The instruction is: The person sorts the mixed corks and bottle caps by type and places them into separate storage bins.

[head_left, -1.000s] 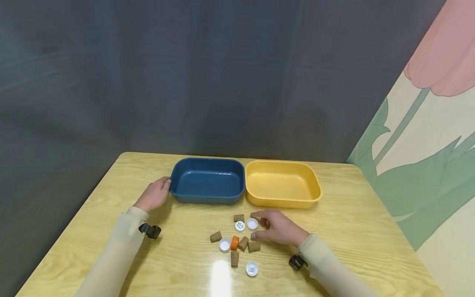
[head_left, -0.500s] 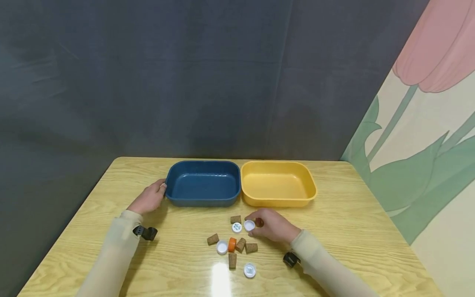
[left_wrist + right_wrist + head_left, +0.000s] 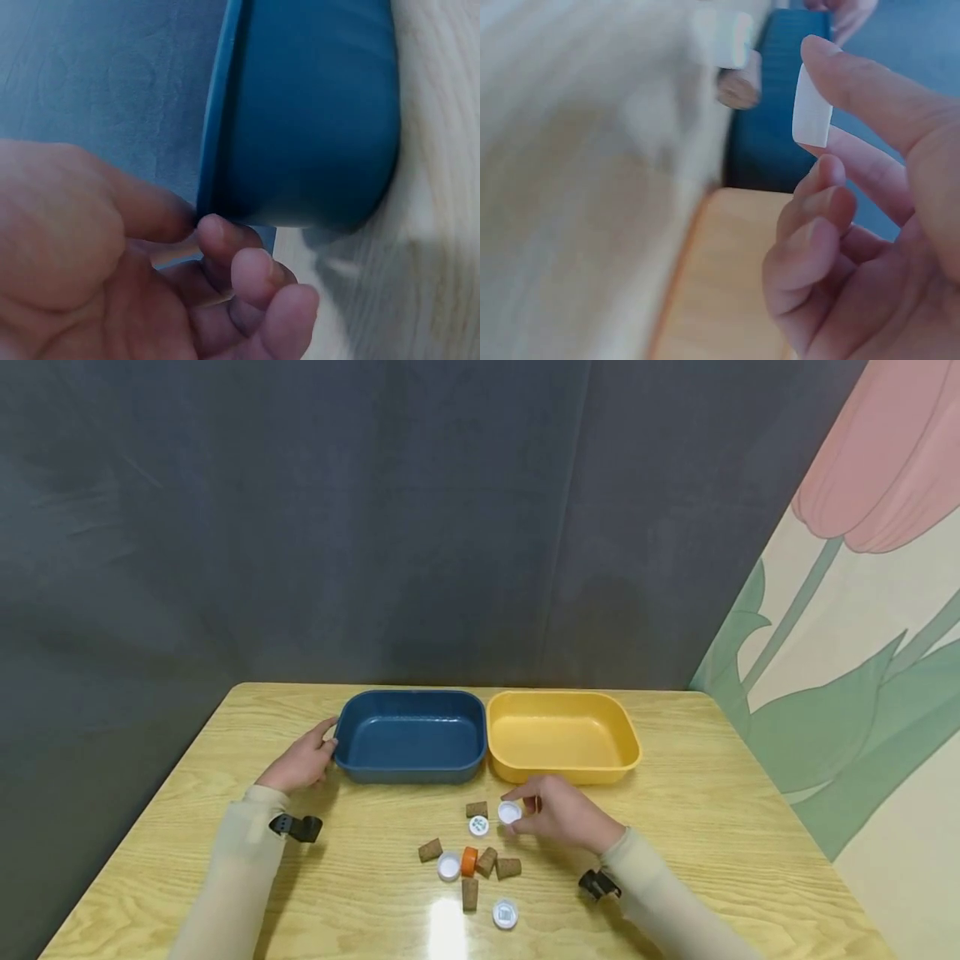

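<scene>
Right hand (image 3: 558, 810): thumb and forefinger pinching a white cap (image 3: 811, 112) by opposite edges, other fingers curled; a grip that probably suits so shallow a disc. Cap round, low-walled, seemingly plastic; held hollow side up, seemingly raised, just in front of the yellow tray (image 3: 562, 739)

Left hand (image 3: 296, 764): thumb and fingertips pinching the rim at the left end of the blue tray (image 3: 416, 745), presumably to steady it

Trays, two: rounded oblongs, smooth, likely plastic, rims flared; side by side, ends touching or nearly so, perhaps so that both lie within easy reach

Corks (image 3: 469, 894), five: stubby, brown, speckled, lying on their sides, loosely strewn in front of the trays

Loose caps, four: a patterned cap (image 3: 478, 826), just beside the rearmost cork; a hollow-up white cap (image 3: 448, 866); an orange cap (image 3: 468, 862) between that and a cork, apparently on edge; a marked pale cap (image 3: 506, 913), nearest the person

Tabletop (image 3: 360, 860): pale yellow wood grain, glossy, with a bright reflection
</scene>
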`<state>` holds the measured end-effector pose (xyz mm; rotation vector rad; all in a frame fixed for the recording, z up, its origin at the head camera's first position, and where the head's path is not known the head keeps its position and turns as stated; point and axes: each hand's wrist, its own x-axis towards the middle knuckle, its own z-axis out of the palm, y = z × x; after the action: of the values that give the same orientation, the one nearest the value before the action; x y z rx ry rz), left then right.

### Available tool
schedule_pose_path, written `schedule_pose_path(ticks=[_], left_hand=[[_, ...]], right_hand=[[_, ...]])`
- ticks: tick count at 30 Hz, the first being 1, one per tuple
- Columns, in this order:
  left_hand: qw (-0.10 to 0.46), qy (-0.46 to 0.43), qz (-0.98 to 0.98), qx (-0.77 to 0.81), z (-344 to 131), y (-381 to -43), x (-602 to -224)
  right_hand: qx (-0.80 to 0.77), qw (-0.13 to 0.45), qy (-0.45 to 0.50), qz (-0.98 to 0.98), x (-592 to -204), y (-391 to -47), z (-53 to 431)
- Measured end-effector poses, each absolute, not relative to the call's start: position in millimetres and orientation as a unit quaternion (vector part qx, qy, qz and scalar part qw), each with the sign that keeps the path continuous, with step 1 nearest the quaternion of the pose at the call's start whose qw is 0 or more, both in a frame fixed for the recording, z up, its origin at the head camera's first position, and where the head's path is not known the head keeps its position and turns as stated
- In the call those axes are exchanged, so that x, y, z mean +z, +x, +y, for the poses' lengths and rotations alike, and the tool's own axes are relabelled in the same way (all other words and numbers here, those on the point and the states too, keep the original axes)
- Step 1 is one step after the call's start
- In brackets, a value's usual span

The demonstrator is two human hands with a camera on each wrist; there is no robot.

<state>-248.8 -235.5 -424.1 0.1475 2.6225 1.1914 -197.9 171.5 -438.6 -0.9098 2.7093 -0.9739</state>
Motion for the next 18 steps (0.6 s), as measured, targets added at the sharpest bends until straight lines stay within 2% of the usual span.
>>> schedule_pose_path(ticks=[9, 18], left_hand=[[0.138, 0.049, 0.897, 0.416, -235, -251, -422], [0.148, 0.053, 0.898, 0.41, -236, -253, -422]], right_hand=[[-0.327, -0.016, -0.287, 0.9, -411, -207, 183], [-0.301, -0.036, -0.242, 0.922, -390, -234, 198]])
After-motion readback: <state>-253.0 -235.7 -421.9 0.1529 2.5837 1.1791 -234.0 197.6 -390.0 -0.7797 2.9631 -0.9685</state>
